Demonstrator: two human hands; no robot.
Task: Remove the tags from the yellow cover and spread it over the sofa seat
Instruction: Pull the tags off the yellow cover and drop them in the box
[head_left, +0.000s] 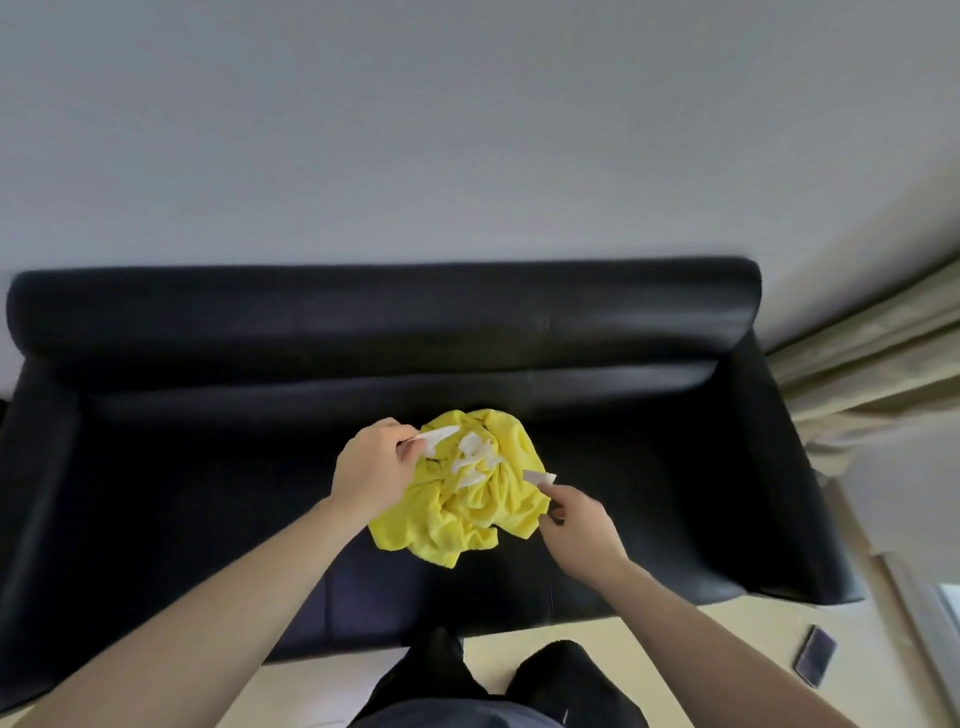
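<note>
The yellow cover (470, 506) lies crumpled in a heap on the middle of the black sofa seat (208, 499). Several white paper tags (475, 457) show among its top folds. My left hand (371, 467) is at the heap's upper left, pinching a white tag (439, 435) between thumb and fingers. On the heap's right side, my right hand (576, 525) pinches another small white tag (539, 477). Whether either tag is still joined to the cloth cannot be told.
The black leather sofa has a rolled backrest (384, 306) against a grey wall and an armrest at each end. Beige curtains (872, 358) hang at the right. A dark phone-like object (816, 656) lies on the pale floor. My dark trouser legs (519, 680) stand before the sofa.
</note>
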